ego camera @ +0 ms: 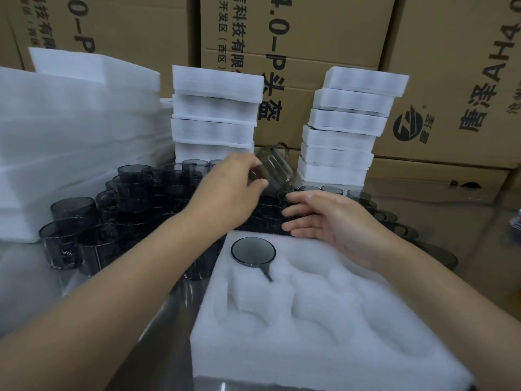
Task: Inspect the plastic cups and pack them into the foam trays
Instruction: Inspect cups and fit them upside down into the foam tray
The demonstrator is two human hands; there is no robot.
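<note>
At the far left I see a heap of soft white foam sheets [70,131], matte and slightly fuzzy, with squared edges. It stands on a dull metal table [25,280]. Just beside it is a dense cluster of loose cups [84,221]: smoky grey, see-through plastic, cylindrical and glossy, most of them upright with handles showing. The left hand [225,190] reaches over that cluster. Its fingers are curled and its thumb and fingertips pinch the held cup [275,165] near one end. That cup is tilted in the air, clear of the table, in front of the middle stack of foam trays [214,117], whose blocks have crisp corners and thin dark seams between layers. Nearest to me lies the open foam tray [324,320], a thick white slab with rounded hollows pressed into it. The packed cup [253,252] sits in its far left hollow, round rim up, with its thin handle pointing toward me. The right hand [329,218] is over the tray's far edge with the palm turned leftward and the fingers straight and close together. I cannot tell whether the fingertips touch the dark cups just beyond them. Further right, more grey cups [394,221] trail along the table below a second stack of trays [346,128]. Brown corrugated cardboard boxes [451,80] printed with black lettering fill the background.
</note>
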